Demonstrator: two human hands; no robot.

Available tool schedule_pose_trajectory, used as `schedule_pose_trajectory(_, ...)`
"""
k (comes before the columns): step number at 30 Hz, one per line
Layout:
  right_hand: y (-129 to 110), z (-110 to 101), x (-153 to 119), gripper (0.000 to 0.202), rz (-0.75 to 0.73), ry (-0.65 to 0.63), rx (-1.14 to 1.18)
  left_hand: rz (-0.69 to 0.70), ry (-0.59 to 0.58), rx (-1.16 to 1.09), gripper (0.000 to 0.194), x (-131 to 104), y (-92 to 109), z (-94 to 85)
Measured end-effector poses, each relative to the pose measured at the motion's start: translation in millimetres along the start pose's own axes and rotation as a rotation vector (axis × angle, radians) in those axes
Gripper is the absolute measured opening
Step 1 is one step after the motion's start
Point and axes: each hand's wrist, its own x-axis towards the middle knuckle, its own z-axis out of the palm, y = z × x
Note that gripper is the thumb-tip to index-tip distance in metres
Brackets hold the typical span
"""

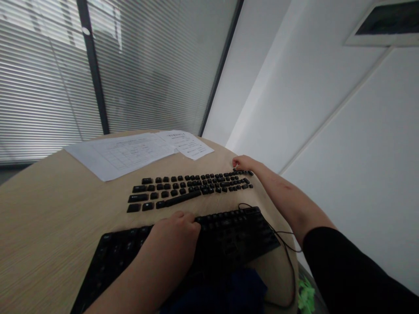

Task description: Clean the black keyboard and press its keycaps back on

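Observation:
A black keyboard (pixel 229 244) lies along the near side of the table, many of its keys gone from the middle and right. My left hand (pixel 178 233) is curled over its back rows, fingertips hidden beneath the knuckles. Behind the keyboard, loose black keycaps (pixel 193 183) are laid out in rows on the tabletop, with a long space bar (pixel 182 199) in the front row. At the far right end of these rows, my right hand (pixel 242 162) has its fingers pinched together on a small dark keycap (pixel 235 169) at the table surface.
Printed paper sheets (pixel 137 152) lie toward the back of the round wooden table (pixel 42 218). A thin black cable (pixel 290 261) loops off the keyboard's right side near the table edge. Dark blue cloth (pixel 238 290) is at the bottom. Something bright green (pixel 306 294) shows below the table.

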Motion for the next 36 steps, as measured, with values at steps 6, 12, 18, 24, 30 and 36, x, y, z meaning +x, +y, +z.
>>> schedule_pose_trajectory(6,-7,3,3,0.017,0.020,0.026,0.046,-0.007,-0.001,-0.009,0.036,0,0,-0.9)
schedule_pose_trajectory(12,-23,-13,-6,0.012,0.004,0.180,0.169,-0.013,0.006,0.004,0.032,1,-3,0.8)
schedule_pose_trajectory(18,-40,-41,-87,0.015,-0.054,0.288,0.321,0.035,0.061,0.003,0.028,1,-3,-0.2)
schedule_pose_trajectory(24,-65,-32,-199,0.008,-0.237,0.226,0.506,0.069,0.146,0.018,0.025,4,-6,7.3)
schedule_pose_trajectory(30,-93,-9,-240,0.001,-0.243,0.113,0.490,0.105,0.283,0.000,0.028,10,-13,18.1)
schedule_pose_trajectory(36,-95,5,-239,0.002,-0.247,0.130,0.477,0.117,0.338,0.030,0.030,14,-14,21.0)
